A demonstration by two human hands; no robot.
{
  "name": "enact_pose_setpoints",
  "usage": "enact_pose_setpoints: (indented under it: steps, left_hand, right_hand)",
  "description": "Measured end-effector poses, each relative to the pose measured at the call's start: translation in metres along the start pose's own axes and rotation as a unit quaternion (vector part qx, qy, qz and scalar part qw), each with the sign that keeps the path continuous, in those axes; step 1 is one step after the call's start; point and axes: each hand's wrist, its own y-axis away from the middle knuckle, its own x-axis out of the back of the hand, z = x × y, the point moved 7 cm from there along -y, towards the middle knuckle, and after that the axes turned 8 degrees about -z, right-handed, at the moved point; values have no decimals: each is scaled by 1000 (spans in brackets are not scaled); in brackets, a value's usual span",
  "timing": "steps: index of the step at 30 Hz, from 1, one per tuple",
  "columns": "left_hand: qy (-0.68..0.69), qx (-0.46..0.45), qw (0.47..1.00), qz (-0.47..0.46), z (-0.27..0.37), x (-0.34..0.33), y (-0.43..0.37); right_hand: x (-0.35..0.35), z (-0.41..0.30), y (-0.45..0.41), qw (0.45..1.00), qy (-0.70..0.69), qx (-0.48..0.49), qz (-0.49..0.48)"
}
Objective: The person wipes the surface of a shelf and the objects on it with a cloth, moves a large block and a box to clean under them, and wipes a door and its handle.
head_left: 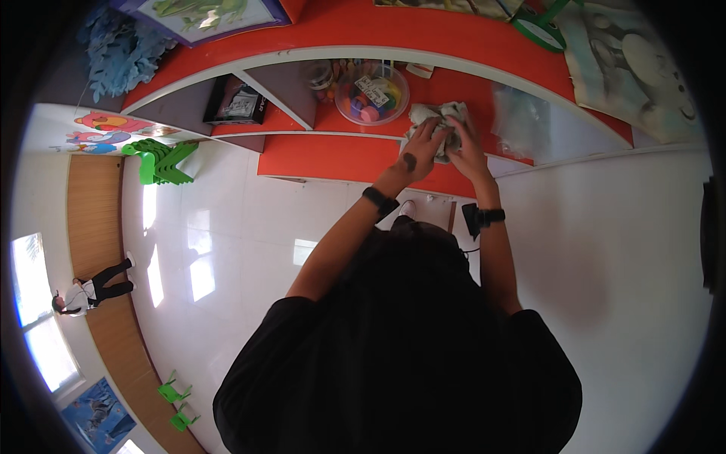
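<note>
My left hand (422,152) and my right hand (468,154) meet on a crumpled, pale grey-white cloth (422,112). The cloth is bunched up on a red shelf board (479,93) of a low cabinet. Fingers of both hands grip and press its folds, and they hide part of it. Just left of the cloth stands a clear plastic tub (347,110) of colourful pieces, with a written label. On the right, a clear plastic bag (519,122) leans near the compartment's side wall.
A white divider (275,99) separates a compartment with a black box (210,108). A clear jar (319,76) stands behind the tub. Above runs the red cabinet top (340,34), bearing a frog picture (195,14). Stacked green chairs (164,162) and a person (85,295) are far left.
</note>
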Motion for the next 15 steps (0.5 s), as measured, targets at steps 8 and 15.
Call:
enact_pose_setpoints:
  steps: [8,15]
  left_hand:
    - [-12,49,994,-100,-44,-29,-46]
    - [-81,-4,990,-117,-59,-15,-55]
  right_hand:
    - [-18,67,-34,995,102,-1,22]
    - [-26,48,-43,968,203,-109,96]
